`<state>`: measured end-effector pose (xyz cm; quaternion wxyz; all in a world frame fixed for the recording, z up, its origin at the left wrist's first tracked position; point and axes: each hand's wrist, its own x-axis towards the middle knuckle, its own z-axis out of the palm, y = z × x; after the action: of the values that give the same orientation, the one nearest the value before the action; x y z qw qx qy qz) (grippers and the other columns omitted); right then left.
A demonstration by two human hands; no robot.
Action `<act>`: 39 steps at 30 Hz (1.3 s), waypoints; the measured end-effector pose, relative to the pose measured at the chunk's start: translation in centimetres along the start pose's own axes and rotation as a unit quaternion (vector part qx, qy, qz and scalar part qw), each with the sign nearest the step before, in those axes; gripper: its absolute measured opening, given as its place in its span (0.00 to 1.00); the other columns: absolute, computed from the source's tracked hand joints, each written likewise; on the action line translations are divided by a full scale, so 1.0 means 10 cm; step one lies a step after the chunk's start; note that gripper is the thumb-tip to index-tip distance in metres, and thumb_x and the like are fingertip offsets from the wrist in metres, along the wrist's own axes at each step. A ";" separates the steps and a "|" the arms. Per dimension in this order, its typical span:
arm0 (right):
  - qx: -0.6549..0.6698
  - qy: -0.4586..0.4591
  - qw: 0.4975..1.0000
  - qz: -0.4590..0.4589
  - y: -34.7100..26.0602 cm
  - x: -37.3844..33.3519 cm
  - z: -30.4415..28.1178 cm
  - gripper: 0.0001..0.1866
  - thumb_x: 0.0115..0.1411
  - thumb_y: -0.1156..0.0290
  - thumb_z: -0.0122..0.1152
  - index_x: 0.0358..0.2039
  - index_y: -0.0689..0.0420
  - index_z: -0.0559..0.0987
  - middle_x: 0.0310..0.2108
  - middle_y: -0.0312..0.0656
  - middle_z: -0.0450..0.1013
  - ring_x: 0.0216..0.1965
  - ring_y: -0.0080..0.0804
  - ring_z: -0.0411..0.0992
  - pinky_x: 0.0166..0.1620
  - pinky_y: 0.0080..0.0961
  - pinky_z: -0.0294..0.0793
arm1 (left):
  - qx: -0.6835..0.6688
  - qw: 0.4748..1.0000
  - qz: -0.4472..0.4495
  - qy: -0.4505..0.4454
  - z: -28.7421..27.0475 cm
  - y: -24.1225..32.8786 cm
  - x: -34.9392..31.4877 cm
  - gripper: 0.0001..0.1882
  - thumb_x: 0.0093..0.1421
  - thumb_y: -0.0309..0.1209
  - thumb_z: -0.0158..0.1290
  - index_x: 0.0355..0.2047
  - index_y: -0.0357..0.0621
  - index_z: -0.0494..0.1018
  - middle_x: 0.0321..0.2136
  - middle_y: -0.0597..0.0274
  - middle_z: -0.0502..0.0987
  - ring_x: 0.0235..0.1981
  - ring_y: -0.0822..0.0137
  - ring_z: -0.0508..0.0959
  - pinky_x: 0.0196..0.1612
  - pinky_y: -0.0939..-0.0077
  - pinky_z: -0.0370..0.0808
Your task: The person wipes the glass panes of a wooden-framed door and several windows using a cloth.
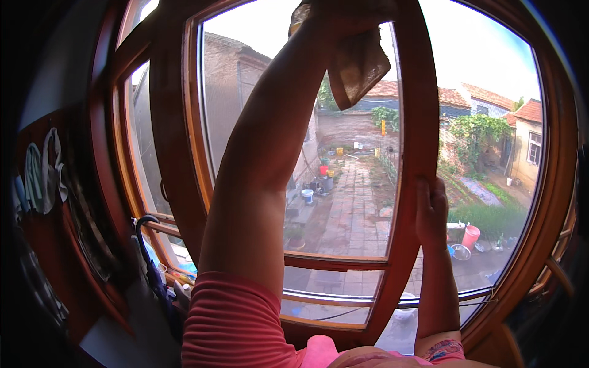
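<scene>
My left arm reaches up across the glass to the top of the view. There my left hand is closed on a brownish cloth, whose loose corner hangs down in front of the pane; the hand's fingers are partly cut off by the upper edge. On the right, my right hand grips the edge of a reddish-brown wooden door with a large glass pane, well below the cloth. My right forearm rises to it from the lower edge.
A dark umbrella with a hooked handle hangs at the left. Beyond it, light cloths hang on the wall. Outside the glass lie a brick path, a white bucket, a pink bucket and green plants.
</scene>
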<state>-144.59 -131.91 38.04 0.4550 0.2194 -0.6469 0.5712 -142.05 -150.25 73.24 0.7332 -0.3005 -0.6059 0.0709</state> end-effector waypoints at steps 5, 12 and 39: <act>-0.058 0.002 0.998 -0.019 0.06 0.03 -0.08 0.18 0.72 0.60 0.50 0.48 0.64 0.74 0.40 0.50 0.76 0.41 0.38 0.73 0.47 0.35 0.71 | -0.021 0.998 -0.001 -0.063 -0.38 -0.09 -0.31 0.22 0.54 0.48 0.59 0.44 0.48 0.76 0.46 0.53 0.76 0.55 0.51 0.72 0.59 0.58 0.67; -0.018 0.018 1.000 -0.003 -0.12 -0.03 0.05 0.20 0.72 0.58 0.49 0.50 0.64 0.74 0.42 0.48 0.76 0.42 0.39 0.73 0.49 0.34 0.70 | -0.088 0.995 0.024 0.029 -0.95 -2.13 -0.92 0.17 0.52 0.28 0.59 0.44 0.43 0.77 0.40 0.59 0.78 0.45 0.61 0.77 0.48 0.64 0.75; -0.013 0.022 1.000 0.007 -0.09 -0.04 0.17 0.19 0.69 0.59 0.52 0.48 0.63 0.75 0.37 0.50 0.79 0.40 0.39 0.76 0.46 0.35 0.73 | -0.370 0.928 0.042 0.034 -0.05 -1.27 -0.13 0.12 0.53 0.33 0.61 0.38 0.45 0.77 0.37 0.55 0.80 0.43 0.56 0.80 0.48 0.63 0.75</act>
<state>-144.21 -133.80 38.29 0.4680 0.1967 -0.6460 0.5701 -145.25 -161.27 78.83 0.5864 -0.5778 -0.5508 -0.1378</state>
